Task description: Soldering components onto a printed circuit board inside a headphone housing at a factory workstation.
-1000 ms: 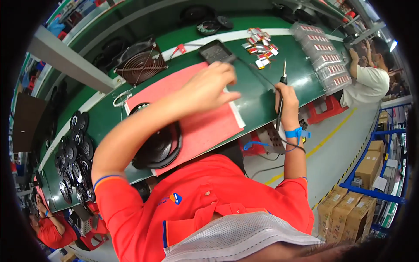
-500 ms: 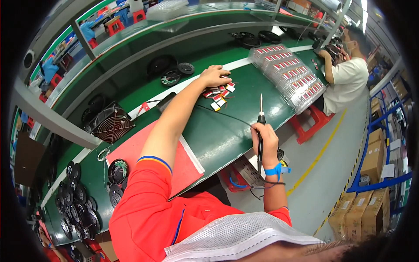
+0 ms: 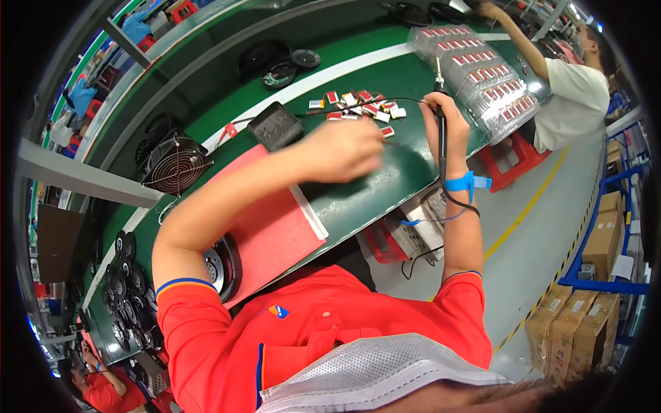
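Note:
My right hand (image 3: 451,124) grips a soldering iron (image 3: 442,148), its metal tip pointing up and away, and a blue strap circles that wrist. The iron's black cable runs leftward over the green bench. My left hand (image 3: 348,150) is smeared by motion above the bench. Its fingers look curled, but whether anything is in them does not show. Just beyond it lies a loose pile of small red-and-white battery packs (image 3: 370,104) with thin wires. A dark shallow tray (image 3: 275,126) sits left of the pile.
A red mat (image 3: 279,227) covers the near bench, with a round black part (image 3: 224,268) on it. Clear plastic trays (image 3: 485,79) of packs stand right. A fan with a copper-coloured guard (image 3: 177,172) and clustered black discs (image 3: 127,296) are left. A co-worker (image 3: 575,89) sits far right.
My left hand has come back from the battery pile toward me, uncovering the dark tray. My right hand has lifted the soldering iron farther up and right. The co-worker's arm now reaches forward.

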Tool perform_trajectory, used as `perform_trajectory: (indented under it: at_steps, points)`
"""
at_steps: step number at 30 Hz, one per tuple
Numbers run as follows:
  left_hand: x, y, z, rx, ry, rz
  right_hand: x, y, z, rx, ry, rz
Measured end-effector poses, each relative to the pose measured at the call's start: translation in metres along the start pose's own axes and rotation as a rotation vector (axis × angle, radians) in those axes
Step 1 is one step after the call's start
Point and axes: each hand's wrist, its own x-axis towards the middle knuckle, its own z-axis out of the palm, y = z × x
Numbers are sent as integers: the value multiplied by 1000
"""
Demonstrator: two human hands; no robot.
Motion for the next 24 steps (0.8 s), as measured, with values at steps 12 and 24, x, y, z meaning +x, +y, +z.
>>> perform_trajectory:
  at_steps: [12,24]
  points:
    - [53,-78,46,-19,-16,-531,17,9,5,-178,-16,-167]
    - [26,-44,61,110,-162,-274,-17,45,3,-313,-319,-195]
